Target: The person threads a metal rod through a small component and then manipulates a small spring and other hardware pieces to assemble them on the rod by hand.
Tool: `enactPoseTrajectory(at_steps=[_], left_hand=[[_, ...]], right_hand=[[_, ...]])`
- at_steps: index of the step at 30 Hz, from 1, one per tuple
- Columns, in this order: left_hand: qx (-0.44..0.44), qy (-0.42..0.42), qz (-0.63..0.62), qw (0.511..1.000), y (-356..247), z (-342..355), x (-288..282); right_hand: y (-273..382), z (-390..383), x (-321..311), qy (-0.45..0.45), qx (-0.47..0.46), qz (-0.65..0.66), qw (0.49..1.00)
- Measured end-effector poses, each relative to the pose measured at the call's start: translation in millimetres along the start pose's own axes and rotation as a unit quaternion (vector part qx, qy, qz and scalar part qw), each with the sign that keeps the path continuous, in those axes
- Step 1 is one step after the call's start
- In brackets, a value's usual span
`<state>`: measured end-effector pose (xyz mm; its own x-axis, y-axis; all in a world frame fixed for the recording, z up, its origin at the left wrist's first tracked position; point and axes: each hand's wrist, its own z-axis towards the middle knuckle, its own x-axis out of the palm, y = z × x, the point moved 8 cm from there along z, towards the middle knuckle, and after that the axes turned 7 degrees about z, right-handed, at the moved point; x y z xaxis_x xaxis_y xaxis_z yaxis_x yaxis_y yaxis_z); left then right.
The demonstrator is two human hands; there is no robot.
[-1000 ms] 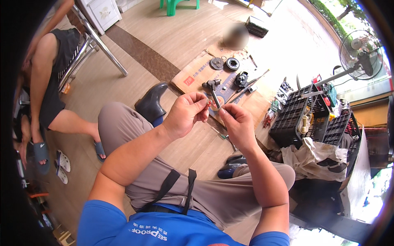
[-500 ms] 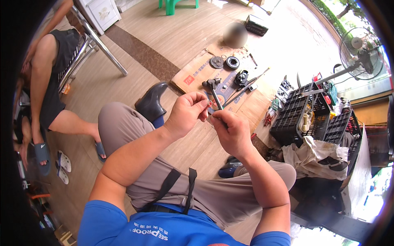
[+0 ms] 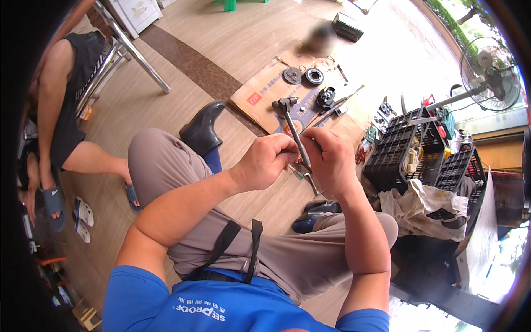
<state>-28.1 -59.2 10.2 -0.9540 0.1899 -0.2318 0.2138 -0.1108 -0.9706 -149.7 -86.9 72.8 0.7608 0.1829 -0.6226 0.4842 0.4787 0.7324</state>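
My left hand (image 3: 267, 162) is closed in a pinch on a small red piece (image 3: 294, 156), mostly hidden by the fingers. Just to its right, my right hand (image 3: 331, 160) has curled fingers beside the grey shaft of a hammer-like metal tool (image 3: 290, 120); what exactly it grips is unclear. The tool's dark head points away from me over a printed cardboard sheet (image 3: 255, 112). On the sheet lie a dark disc (image 3: 292, 77), a black ring (image 3: 314, 77) and a black mechanical part (image 3: 324, 97).
Another person's leg (image 3: 94, 157) and a metal chair (image 3: 149, 66) are at left. Black crates (image 3: 387, 155) with tools, a cloth bag (image 3: 420, 216) and a fan (image 3: 492, 72) stand at right. My boot (image 3: 199, 124) and a black box (image 3: 347, 29) lie ahead.
My right hand has risen and moved right, turning inward beside the tool's shaft. My left hand has shifted right and lower, with more of the shaft showing between my hands.
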Motion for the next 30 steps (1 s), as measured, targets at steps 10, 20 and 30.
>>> enactPoseTrajectory(at_steps=[10,20,30], left_hand=[[-0.097,0.009,-0.239,0.966,16,6,-11],[-0.142,-0.037,-0.305,0.941,32,7,-22],[-0.139,-0.015,-0.276,0.951,26,7,-13]], right_hand=[[-68,-10,19,0.006,0.238,0.265,0.934],[-96,-21,20,0.009,0.266,0.107,0.958],[-46,-17,51,0.054,0.176,0.436,0.881]])
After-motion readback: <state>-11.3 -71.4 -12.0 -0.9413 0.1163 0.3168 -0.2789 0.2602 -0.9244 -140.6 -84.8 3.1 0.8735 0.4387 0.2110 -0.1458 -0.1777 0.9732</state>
